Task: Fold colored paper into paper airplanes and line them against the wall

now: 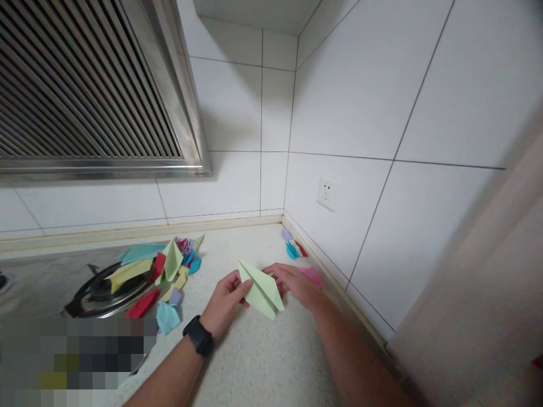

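Observation:
A light green paper airplane (pixel 261 291) is tilted above the counter, its nose toward the far left. My left hand (pixel 227 297) is closed on its left side, thumb on top and fingers underneath. A dark watch (pixel 198 336) is on that wrist. At the plane's right edge my right hand (pixel 292 282) has its fingers curled inward, the tips partly hidden behind the paper. Something reddish shows beneath these fingers; I cannot make out whether they grip it or the airplane. A pink paper piece (pixel 313 276) lies beyond the right hand, by the wall.
Colourful folded papers, including a green airplane (pixel 172 261), a red piece (pixel 143 303) and a light blue piece (pixel 168 317), lie around the stove burner (pixel 99 291). Small folded papers (pixel 292 250) sit near the corner. A socket (pixel 329 193) is on the tiled wall; a range hood (pixel 199 164) overhangs the left.

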A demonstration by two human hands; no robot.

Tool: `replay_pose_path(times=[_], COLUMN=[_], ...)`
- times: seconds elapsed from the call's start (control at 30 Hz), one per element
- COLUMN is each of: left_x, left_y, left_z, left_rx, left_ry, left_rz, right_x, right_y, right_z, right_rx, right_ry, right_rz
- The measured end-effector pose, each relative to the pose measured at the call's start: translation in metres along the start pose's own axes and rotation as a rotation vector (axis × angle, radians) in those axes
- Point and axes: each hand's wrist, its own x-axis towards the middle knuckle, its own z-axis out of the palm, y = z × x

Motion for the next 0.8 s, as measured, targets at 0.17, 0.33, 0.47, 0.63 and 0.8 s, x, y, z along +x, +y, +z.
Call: replay_pose_path(times=[0.17,0.33,0.47,0.63,0.8], left_x=[-0.001,-0.002,-0.002,-0.002,-0.006], left_y=[0.001,-0.001,-0.001,0.001,0.007], left_z=[0.006,0.007,0.006,0.003,0.005], left_rx=[0.013,0.023,0.007,-0.053,-0.132], left_ry=[-0.026,-0.037,-0.019,0.001,-0.012], left_rz=[0.02,0.005,0.006,-0.023,-0.03], right_x=[-0.001,0.0,0.001,0.003,0.003], right_y=[-0.005,-0.001,0.001,0.004,0.002], right_z=[0.004,0.006,-0.001,-0.006,-0.001], right_rx=[-0.202,-0.147,-0.055,0.139,0.238], right_ry=[-0.002,0.061,0.113,0.117,0.069], right_rz=[-0.158,-0.059,-0.059,0.039,0.08])
